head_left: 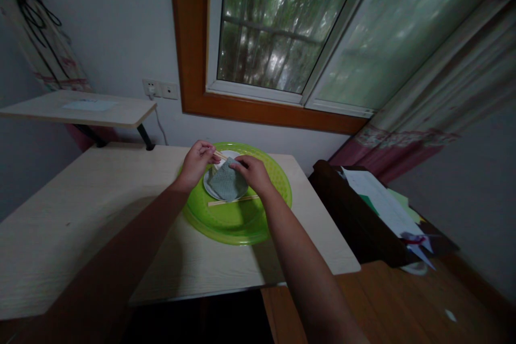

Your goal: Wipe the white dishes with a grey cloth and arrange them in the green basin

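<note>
A large green plastic basin (245,220) sits on the pale wooden table (80,226). Inside it lies a small white plate (209,189). My left hand (196,162) is closed in a pinch on one wooden chopstick (220,156) above the plate. My right hand (253,173) grips a grey-green cloth (224,181) that wraps the chopstick's far part. A second chopstick (231,201) lies across the basin just in front of the plate.
A raised side shelf (80,110) with a sheet of paper stands at the back left. A wall socket (160,88) and a window are behind the table. A dark box (363,220) holding papers stands to the right on the wooden floor.
</note>
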A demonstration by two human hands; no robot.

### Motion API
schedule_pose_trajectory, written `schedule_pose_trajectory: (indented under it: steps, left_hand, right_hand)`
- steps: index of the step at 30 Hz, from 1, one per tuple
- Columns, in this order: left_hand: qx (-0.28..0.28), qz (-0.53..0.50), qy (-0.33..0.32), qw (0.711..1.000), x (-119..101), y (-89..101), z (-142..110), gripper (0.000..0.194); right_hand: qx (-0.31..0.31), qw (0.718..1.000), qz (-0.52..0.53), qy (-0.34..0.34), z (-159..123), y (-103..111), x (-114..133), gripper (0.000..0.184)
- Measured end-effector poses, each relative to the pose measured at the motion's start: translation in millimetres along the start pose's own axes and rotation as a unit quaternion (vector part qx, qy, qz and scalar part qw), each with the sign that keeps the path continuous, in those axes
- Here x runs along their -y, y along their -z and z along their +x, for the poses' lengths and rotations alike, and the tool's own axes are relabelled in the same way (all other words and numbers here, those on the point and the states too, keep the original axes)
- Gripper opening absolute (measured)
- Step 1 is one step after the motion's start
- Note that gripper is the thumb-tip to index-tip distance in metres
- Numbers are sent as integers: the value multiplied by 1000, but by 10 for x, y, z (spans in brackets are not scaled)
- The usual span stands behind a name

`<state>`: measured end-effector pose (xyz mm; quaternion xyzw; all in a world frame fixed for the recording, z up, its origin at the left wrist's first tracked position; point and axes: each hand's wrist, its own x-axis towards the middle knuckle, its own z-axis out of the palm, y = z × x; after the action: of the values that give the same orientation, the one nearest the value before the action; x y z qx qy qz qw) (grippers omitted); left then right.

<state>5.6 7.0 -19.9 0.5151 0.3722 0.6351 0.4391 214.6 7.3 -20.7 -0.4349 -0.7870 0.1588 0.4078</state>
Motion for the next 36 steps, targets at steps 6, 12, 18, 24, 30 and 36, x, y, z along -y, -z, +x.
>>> schedule_pose_trajectory:
  steps: [6,12,18,24,30,36]
  left_hand:
    - [32,8,8,999,45,1,5,32]
    - [82,41,1,996,64,-36,-9,28]
    - [7,35,-15,999,80,-6,18,30]
    - [16,80,-23,996,109,63,42,26]
    - [80,130,-29,988,60,7,-3,17]
    - [115,149,-43,981,-48,-31,-57,12]
  right_hand:
    - [-4,1000,4,4,-6,13,29,21]
    - [-7,999,-9,38,-14,28,76,20]
    - [-21,999,-19,25,1,22,49,23]
    - [-16,999,-19,30,-3,21,28,21]
    - [-5,999,-19,49,-23,24,56,21]
    - [21,998,-22,56,-41,45,120,21]
